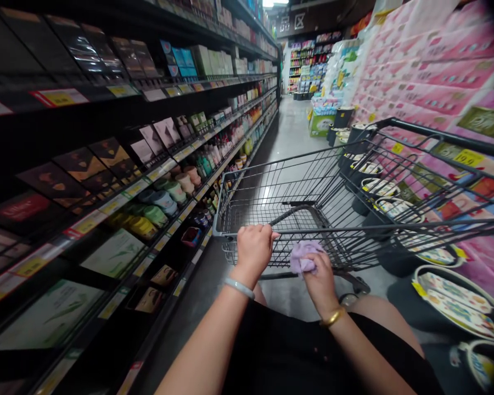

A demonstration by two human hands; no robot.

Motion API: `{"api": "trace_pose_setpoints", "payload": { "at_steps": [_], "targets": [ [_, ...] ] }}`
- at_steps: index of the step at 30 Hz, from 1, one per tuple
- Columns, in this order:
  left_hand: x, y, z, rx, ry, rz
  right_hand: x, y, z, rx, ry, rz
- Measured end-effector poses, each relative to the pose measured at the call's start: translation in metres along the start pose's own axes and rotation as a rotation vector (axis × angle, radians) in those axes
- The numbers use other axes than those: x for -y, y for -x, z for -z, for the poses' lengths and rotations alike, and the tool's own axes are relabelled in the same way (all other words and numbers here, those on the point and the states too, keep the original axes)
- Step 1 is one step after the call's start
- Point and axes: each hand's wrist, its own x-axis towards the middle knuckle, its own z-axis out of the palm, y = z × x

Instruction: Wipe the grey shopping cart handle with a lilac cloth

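A dark wire shopping cart [280,233] stands sideways in front of me, its basket showing bare wire mesh. My left hand [254,247] is closed over the cart's near top rail, close to its left corner; a pale bangle circles that wrist. In my right hand [320,274] is a crumpled light purple cloth [303,257], bunched between the fingers. The cloth lies against or just in front of the cart's near side; whether it touches the wires I cannot tell. A gold bangle is on the right wrist.
Shelves [148,181] of boxed and bottled goods run along the left. Pink packs [428,71] are stacked high on the right. Dark round bins [456,299] line the floor below them. A shiny aisle floor [293,118] stretches ahead to a green box [321,125].
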Motion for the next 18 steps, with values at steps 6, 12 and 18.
{"api": "trace_pose_setpoints", "payload": {
  "at_steps": [6,12,18],
  "targets": [
    [0.000,0.000,0.000,0.007,0.006,0.012,0.038,-0.018,-0.007,0.023,0.040,0.227],
    [0.000,0.003,0.004,0.004,0.048,0.002,0.001,0.009,-0.022,0.257,0.115,0.225],
    [-0.001,0.004,0.010,0.049,0.039,0.023,0.035,-0.015,-0.008,0.094,0.020,0.202]
  ]
}}
